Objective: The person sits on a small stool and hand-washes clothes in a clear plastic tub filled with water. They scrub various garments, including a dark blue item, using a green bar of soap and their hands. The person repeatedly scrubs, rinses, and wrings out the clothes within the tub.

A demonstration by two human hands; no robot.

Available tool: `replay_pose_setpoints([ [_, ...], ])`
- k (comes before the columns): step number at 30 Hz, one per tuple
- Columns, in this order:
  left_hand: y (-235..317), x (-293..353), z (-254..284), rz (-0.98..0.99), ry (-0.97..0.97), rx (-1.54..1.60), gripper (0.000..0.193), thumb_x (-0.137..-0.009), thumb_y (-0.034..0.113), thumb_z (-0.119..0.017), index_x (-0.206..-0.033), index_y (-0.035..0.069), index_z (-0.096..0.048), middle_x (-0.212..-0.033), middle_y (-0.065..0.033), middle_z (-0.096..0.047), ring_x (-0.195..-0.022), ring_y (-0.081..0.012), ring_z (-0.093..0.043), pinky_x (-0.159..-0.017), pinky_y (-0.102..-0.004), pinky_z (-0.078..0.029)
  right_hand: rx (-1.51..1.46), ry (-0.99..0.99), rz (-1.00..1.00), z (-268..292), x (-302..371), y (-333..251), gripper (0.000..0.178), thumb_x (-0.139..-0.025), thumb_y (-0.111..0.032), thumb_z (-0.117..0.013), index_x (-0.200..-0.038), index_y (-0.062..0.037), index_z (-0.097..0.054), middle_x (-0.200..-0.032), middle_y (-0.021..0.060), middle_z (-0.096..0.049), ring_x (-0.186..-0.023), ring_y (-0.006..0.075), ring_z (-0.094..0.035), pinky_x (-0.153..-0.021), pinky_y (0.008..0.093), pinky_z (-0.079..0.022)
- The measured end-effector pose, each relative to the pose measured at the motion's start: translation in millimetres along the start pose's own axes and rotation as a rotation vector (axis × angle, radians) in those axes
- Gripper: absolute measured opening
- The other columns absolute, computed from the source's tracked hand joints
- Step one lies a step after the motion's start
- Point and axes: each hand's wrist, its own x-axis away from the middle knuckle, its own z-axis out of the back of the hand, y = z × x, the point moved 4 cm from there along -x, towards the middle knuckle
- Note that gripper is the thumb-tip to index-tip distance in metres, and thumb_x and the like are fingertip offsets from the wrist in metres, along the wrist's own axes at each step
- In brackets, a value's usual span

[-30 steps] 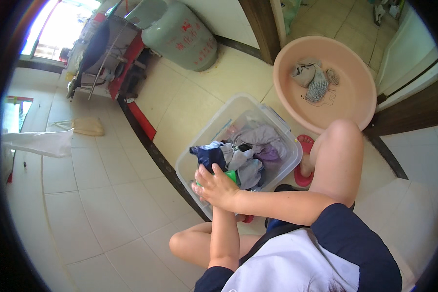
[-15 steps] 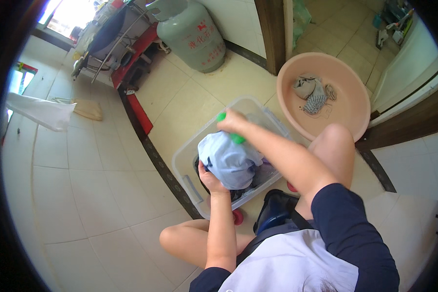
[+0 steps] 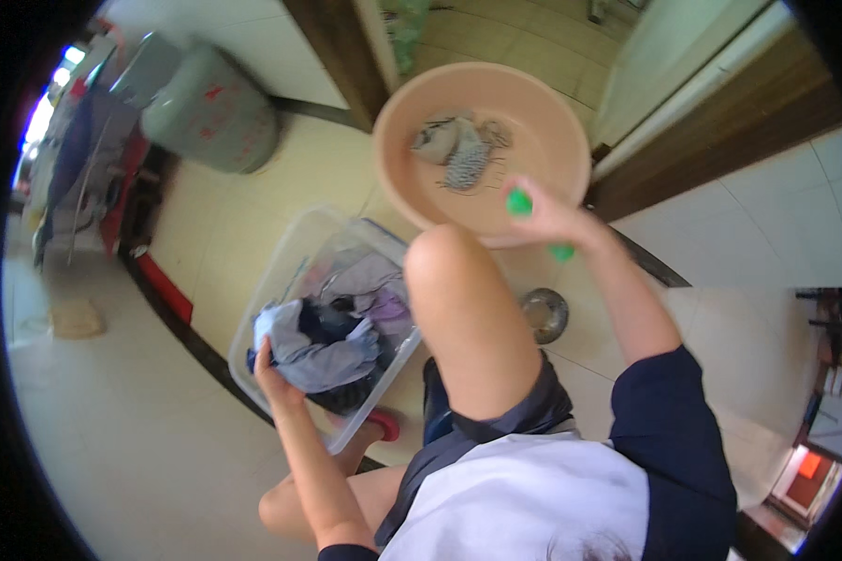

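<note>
My left hand [image 3: 276, 376] is closed on the edge of a light blue garment [image 3: 332, 365], which lies bunched over dark clothes in a clear plastic tub [image 3: 253, 309]. Grey and purple clothes [image 3: 370, 285] fill the tub's far side. Off to the right, my right hand [image 3: 547, 220] grips a green stick-like thing [image 3: 520, 202] whose two ends stick out of the fist. Motion blur hides its exact kind. This hand is raised over the near right rim of a peach-coloured basin [image 3: 398, 192], in which a few grey and striped clothes [image 3: 468, 154] lie.
My bent knee [image 3: 444, 271] stands between tub and basin. A round grey metal-looking thing [image 3: 544, 315] sits on the floor beside it. A grey gas cylinder [image 3: 210, 112] is at the far left. A dark wooden door frame [image 3: 720, 122] is right of the basin.
My right hand has moved from above the garment to the basin's near rim, still gripping the green thing. The garment has sunk lower into the tub. The view has swung right.
</note>
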Motion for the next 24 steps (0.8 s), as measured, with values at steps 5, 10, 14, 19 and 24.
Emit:
replay_pose_setpoints([
  [5, -3.5, 4.9, -2.8, 0.025, 0.121, -0.074, 0.038, -0.090, 0.028, -0.047, -0.116, 0.003, -0.054, -0.114, -0.0108, -0.059, -0.105, -0.0286, -0.056, -0.093, -0.0441, -0.042, 0.243, -0.524, -0.797, -138.0, 94.1, 181.6, 0.065, -0.068, -0.020, -0.068, -0.125, -0.0050, -0.039, -0.115, 0.0242, -0.053, -0.104, 0.0336, -0.055, -0.085, 0.0394, -0.047],
  [10, -13.0, 8.2, -14.5, 0.030, 0.140, -0.099, 0.040, -0.092, 0.032, -0.044, -0.118, 0.003, -0.053, -0.117, -0.0113, -0.058, -0.109, -0.0302, -0.054, -0.096, -0.0457, -0.040, 0.191, -0.251, -1.017, -203.0, 129.9, 238.8, 0.065, -0.072, -0.018, -0.068, -0.127, -0.0072, -0.036, -0.128, 0.0231, -0.039, -0.114, 0.0398, -0.047, -0.088, 0.0451, -0.046],
  [14, -9.4, 14.4, -16.8, -0.118, 0.226, -0.094, 0.042, -0.092, 0.032, -0.042, -0.119, 0.002, -0.051, -0.120, -0.0133, -0.056, -0.111, -0.0313, -0.051, -0.098, -0.0467, -0.037, 0.231, -0.136, -0.942, -222.7, 140.9, 251.2, 0.072, -0.073, -0.021, -0.069, -0.132, -0.0063, -0.031, -0.128, 0.0254, -0.039, -0.114, 0.0399, -0.046, -0.091, 0.0445, -0.044],
  [19, -2.3, 22.7, -21.7, -0.193, 0.133, 0.068, 0.040, -0.084, 0.025, -0.049, -0.117, 0.002, -0.053, -0.116, -0.0116, -0.058, -0.109, -0.0304, -0.052, -0.098, -0.0450, -0.037, 0.189, -0.086, -0.879, -206.9, 131.2, 258.3, 0.048, -0.076, -0.021, -0.061, -0.118, -0.0046, -0.046, -0.120, 0.0217, -0.051, -0.109, 0.0359, -0.051, -0.092, 0.0421, -0.042],
  [24, 13.4, 43.0, -31.6, -0.204, 0.003, 0.120, 0.039, -0.085, 0.023, -0.048, -0.119, 0.004, -0.052, -0.117, -0.0112, -0.058, -0.110, -0.0287, -0.053, -0.099, -0.0436, -0.037, 0.236, 0.279, -0.702, -54.1, 91.9, 178.6, 0.025, -0.079, -0.024, -0.059, -0.098, -0.0075, -0.059, -0.088, 0.0131, -0.064, -0.082, 0.0301, -0.062, -0.074, 0.0396, -0.047],
])
